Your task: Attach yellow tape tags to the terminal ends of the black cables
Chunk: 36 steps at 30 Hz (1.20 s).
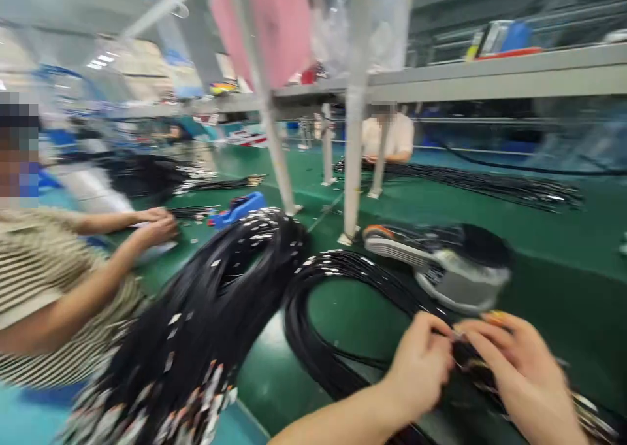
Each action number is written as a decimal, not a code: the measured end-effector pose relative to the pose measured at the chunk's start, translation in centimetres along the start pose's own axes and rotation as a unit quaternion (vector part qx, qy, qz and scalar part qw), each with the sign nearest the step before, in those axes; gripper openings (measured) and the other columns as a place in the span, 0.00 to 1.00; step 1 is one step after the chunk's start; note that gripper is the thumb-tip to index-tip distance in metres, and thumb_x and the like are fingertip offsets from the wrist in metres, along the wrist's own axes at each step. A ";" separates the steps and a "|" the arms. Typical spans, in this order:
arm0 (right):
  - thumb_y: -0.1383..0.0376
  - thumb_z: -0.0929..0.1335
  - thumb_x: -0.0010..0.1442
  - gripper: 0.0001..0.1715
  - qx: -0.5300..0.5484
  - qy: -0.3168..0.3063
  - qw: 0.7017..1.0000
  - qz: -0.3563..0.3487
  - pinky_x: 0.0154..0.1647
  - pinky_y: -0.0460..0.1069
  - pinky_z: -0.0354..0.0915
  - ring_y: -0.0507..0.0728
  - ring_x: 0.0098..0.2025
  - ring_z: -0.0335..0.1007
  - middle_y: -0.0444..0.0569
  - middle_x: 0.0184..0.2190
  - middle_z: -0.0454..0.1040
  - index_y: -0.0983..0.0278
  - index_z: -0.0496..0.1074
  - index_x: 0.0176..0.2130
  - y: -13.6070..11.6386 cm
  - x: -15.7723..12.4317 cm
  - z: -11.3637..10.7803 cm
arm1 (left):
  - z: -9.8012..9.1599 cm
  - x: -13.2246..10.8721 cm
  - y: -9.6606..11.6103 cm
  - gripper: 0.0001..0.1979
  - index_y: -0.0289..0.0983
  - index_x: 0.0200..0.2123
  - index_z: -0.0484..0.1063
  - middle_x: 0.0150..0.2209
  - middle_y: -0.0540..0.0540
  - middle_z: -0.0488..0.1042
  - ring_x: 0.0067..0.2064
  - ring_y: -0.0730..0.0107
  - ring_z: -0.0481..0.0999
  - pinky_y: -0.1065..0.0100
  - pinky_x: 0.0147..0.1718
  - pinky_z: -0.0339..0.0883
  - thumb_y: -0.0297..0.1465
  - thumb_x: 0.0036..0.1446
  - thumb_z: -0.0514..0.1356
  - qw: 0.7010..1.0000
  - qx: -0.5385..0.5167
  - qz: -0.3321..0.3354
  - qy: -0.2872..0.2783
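At the lower right my left hand (424, 353) and my right hand (524, 366) meet fingertip to fingertip. Both are closed in a pinch on a thin black cable (460, 355); motion blur hides the detail at the fingertips. A coiled bundle of black cables (298, 321) curves over the table to the left of my hands and passes under them. Loose cable ends with pale and brassy tips (590, 412) lie beneath and to the right of my right hand. Just beyond my hands rests a dark and grey shoe-like object (460, 262) with an orange patch.
A thick heap of black cables (210, 308) hangs over the green table's (274, 347) left edge. Behind it lies a blue tape dispenser (240, 210). White posts (353, 138) hold up a shelf (490, 79). A co-worker's hands (154, 226) are at left; another person (392, 134) sits opposite.
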State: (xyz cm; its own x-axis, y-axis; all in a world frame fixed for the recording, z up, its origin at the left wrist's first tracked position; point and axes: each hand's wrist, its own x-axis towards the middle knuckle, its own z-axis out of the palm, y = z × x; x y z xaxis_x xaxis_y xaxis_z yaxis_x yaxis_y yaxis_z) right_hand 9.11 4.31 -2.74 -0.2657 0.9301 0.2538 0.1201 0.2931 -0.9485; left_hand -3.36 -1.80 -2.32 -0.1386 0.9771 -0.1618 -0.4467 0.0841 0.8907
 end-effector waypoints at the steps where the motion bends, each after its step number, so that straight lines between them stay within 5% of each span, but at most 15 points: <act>1: 0.58 0.68 0.53 0.15 -0.016 -0.016 1.000 -0.004 0.34 0.50 0.67 0.58 0.35 0.70 0.48 0.32 0.73 0.61 0.64 0.39 -0.4 -0.1 -0.5 | 0.0 0.1 0.1 0.09 0.36 0.32 0.61 0.17 0.58 0.54 0.17 0.82 0.49 0.76 0.15 0.41 0.36 0.52 0.55 1.000 0.003 0.013 0.009; 3: 0.59 0.63 0.58 0.09 -0.072 -0.059 0.995 -0.022 0.32 0.48 0.65 0.56 0.32 0.68 0.46 0.29 0.71 0.62 0.66 0.33 -1.3 -0.1 -0.8 | -0.1 0.4 0.2 0.09 0.36 0.31 0.60 0.17 0.58 0.54 0.18 0.82 0.47 0.76 0.15 0.38 0.36 0.51 0.55 1.000 -0.007 0.022 0.016; 7: 0.62 0.58 0.62 0.15 -0.153 -0.180 0.970 -0.065 0.26 0.46 0.59 0.53 0.25 0.60 0.43 0.22 0.63 0.62 0.62 0.25 -2.4 0.1 -0.5 | -0.3 0.2 0.3 0.08 0.36 0.31 0.61 0.17 0.58 0.53 0.18 0.82 0.47 0.75 0.16 0.38 0.35 0.52 0.55 1.000 -0.007 0.028 0.010; 10: 0.63 0.56 0.63 0.17 -0.182 -0.208 0.956 -0.092 0.29 0.47 0.57 0.53 0.27 0.58 0.43 0.22 0.63 0.62 0.59 0.24 -2.3 -0.1 -0.2 | -0.1 0.0 0.2 0.09 0.36 0.31 0.61 0.17 0.58 0.53 0.18 0.82 0.47 0.75 0.16 0.38 0.36 0.52 0.55 1.000 0.007 0.026 0.000; 25: 0.64 0.59 0.62 0.16 -0.187 -0.169 0.961 -0.111 0.30 0.48 0.60 0.54 0.27 0.61 0.44 0.22 0.64 0.62 0.61 0.23 -1.6 -0.2 -0.1 | 0.0 -0.1 0.2 0.08 0.36 0.31 0.61 0.15 0.57 0.59 0.15 0.82 0.51 0.76 0.14 0.43 0.36 0.54 0.54 0.998 0.053 0.026 -0.025; 28: 0.64 0.62 0.60 0.04 -0.128 -0.096 0.982 -0.102 0.35 0.50 0.63 0.56 0.32 0.65 0.46 0.28 0.67 0.61 0.64 0.32 -1.7 -0.1 -0.3 | 0.0 0.0 0.3 0.09 0.36 0.30 0.61 0.15 0.57 0.61 0.14 0.83 0.51 0.76 0.13 0.42 0.37 0.53 0.55 0.999 0.043 0.017 -0.020; 30: 0.63 0.64 0.57 0.08 -0.066 -0.061 0.992 -0.091 0.38 0.52 0.64 0.57 0.36 0.66 0.48 0.33 0.69 0.61 0.62 0.40 -1.7 0.0 -0.3 | 0.0 -0.1 0.2 0.10 0.36 0.30 0.61 0.15 0.56 0.63 0.13 0.83 0.52 0.76 0.12 0.42 0.37 0.52 0.55 0.999 0.038 0.008 -0.025; 36: 0.61 0.66 0.56 0.09 0.034 -0.071 0.996 -0.034 0.30 0.50 0.67 0.54 0.29 0.66 0.45 0.28 0.68 0.60 0.60 0.35 -2.2 -0.1 0.3 | 0.0 -0.1 0.4 0.10 0.35 0.31 0.63 0.23 0.49 0.72 0.16 0.78 0.65 0.76 0.13 0.52 0.36 0.51 0.56 0.999 0.034 0.007 -0.030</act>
State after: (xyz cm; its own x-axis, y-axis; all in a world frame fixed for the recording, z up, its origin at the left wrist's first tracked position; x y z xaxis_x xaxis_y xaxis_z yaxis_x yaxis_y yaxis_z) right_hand 8.59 3.46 -0.72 -0.4036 0.8669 0.2926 0.0327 0.3333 -0.9423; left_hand -3.56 -1.89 -1.95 -0.0901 0.9881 -0.1243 -0.3836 0.0808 0.9200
